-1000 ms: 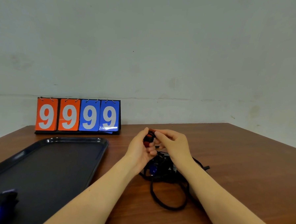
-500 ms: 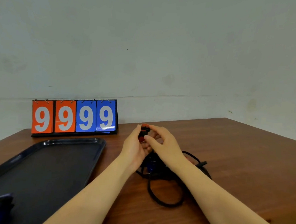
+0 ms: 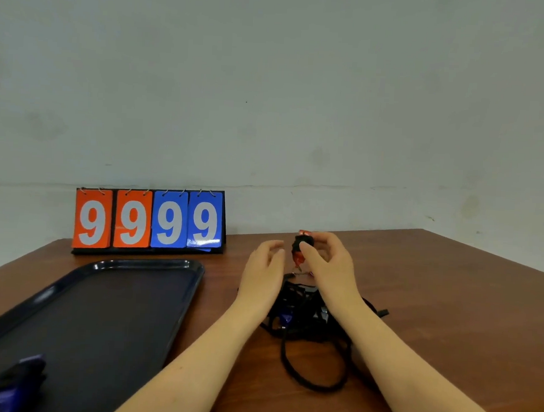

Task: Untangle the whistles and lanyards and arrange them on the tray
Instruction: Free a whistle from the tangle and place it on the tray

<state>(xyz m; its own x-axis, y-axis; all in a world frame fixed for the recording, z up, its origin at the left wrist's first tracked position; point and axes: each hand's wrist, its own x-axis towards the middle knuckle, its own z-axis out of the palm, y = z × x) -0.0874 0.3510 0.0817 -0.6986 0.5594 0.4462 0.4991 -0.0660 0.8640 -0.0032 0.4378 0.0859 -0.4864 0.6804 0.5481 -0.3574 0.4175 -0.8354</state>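
My right hand (image 3: 326, 263) pinches a red and black whistle (image 3: 299, 247) and holds it above the table. A short way to its left, my left hand (image 3: 262, 270) is apart from the whistle, its fingers loosely bent and empty. Below both hands lies a tangle of black lanyards (image 3: 302, 317) with a blue whistle (image 3: 285, 319) in it; one cord loop (image 3: 314, 370) trails toward me. A dark tray (image 3: 101, 310) lies at the left. A blue whistle with black cord (image 3: 15, 384) rests in the tray's near left corner, partly cut off.
A flip scoreboard (image 3: 148, 220) reading 9999 stands at the back of the brown wooden table (image 3: 448, 309), just behind the tray. A pale wall rises behind it. The table's right edge runs diagonally at the far right.
My left hand has let go of the red whistle and drawn a little to the left. My right hand keeps hold of it. The view has shifted slightly.
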